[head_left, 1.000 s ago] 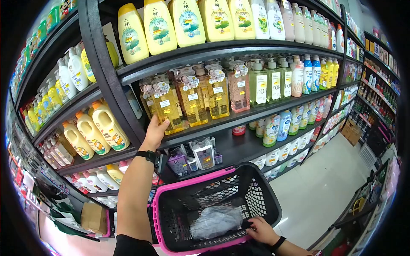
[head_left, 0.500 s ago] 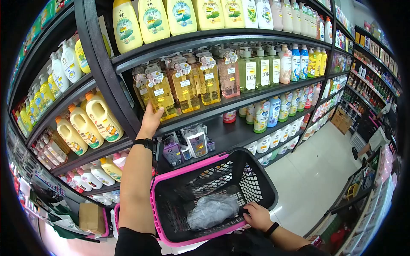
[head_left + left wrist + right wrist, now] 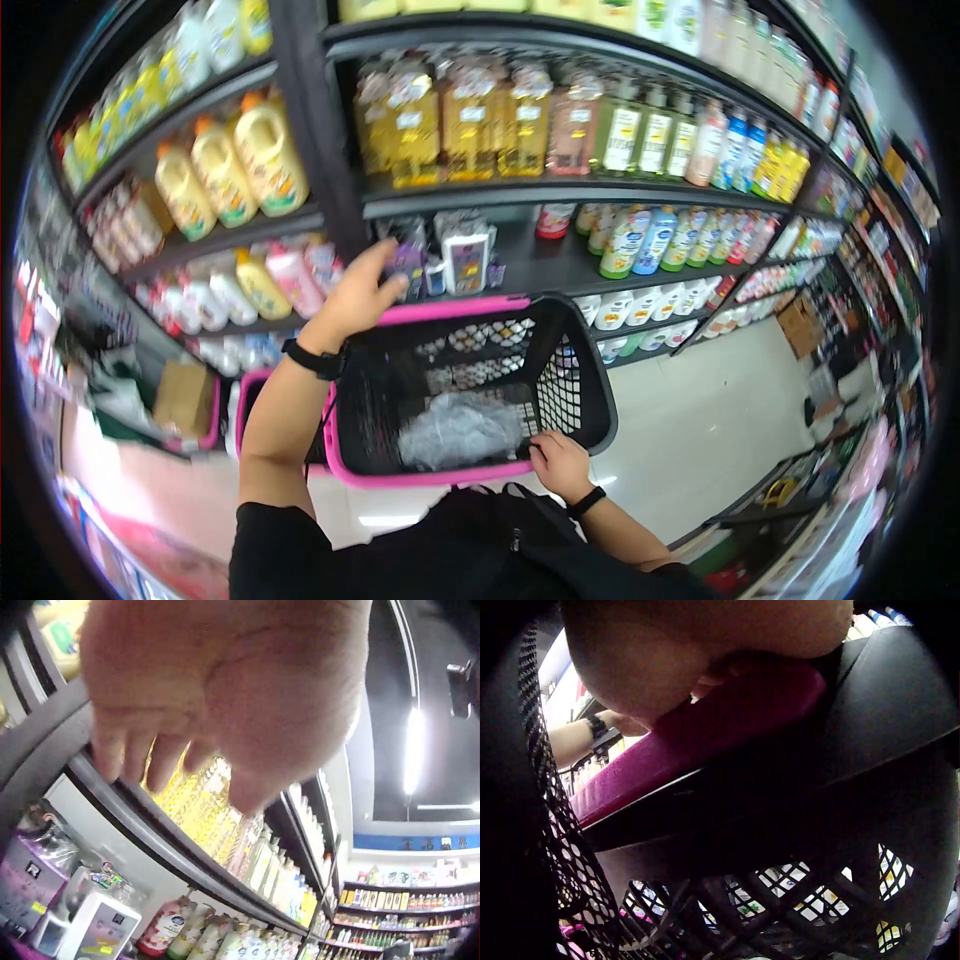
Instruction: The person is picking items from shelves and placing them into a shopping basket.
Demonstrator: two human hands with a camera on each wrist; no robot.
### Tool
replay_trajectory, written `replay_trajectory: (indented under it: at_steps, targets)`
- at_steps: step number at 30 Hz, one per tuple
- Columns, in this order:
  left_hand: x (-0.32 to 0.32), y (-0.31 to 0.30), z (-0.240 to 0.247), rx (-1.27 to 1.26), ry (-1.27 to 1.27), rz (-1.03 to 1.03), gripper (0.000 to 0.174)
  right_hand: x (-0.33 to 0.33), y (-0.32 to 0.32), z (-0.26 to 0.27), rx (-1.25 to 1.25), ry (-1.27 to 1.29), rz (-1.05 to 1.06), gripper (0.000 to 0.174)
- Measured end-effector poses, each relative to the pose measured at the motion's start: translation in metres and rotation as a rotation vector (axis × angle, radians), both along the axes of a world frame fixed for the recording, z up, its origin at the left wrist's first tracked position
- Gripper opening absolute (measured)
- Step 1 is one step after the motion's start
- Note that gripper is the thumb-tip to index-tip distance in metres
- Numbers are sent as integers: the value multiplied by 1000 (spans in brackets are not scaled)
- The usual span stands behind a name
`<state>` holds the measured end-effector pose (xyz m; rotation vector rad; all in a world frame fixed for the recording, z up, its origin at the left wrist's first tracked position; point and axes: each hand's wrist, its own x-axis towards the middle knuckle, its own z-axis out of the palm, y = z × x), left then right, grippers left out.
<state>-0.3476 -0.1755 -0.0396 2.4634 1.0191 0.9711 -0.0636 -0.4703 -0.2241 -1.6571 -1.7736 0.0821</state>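
My left hand (image 3: 355, 295) is in front of the shelves, over the basket's back left corner, fingers spread and holding nothing. In the left wrist view, the palm (image 3: 225, 682) and loose fingers are below the yellow bottles (image 3: 195, 814). Those yellow bottles (image 3: 415, 135) stand on the shelf above the hand. Purple packs (image 3: 408, 262) are just behind its fingertips. My right hand (image 3: 562, 465) grips the near rim of the black and pink basket (image 3: 430, 480); the right wrist view shows it over the pink rim (image 3: 727, 712). A crumpled translucent bag (image 3: 460, 430) lies inside the basket.
Green bottles (image 3: 655, 135) and a pink one (image 3: 575, 130) share the yellow bottles' shelf. Large cream jugs (image 3: 270, 160) stand to the left, past a dark upright (image 3: 320, 130). A cardboard box (image 3: 185, 398) is at lower left; tiled floor (image 3: 700, 410) extends right.
My left hand has let go of the yellow bottle at the shelf's left end and come down toward the basket, empty. The bottle remains on the shelf. The head view has tilted downward.
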Motion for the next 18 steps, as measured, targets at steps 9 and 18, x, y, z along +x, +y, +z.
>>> replay_trajectory:
  at_steps: [9,18]
  targets:
    - [-126,-237,-120,-325,-12,702,41,11,-2,-13,-13,-98,190,7]
    - [-265,-369,-428,-970,429,952,43,1,-3,-17,21,-111,148,5]
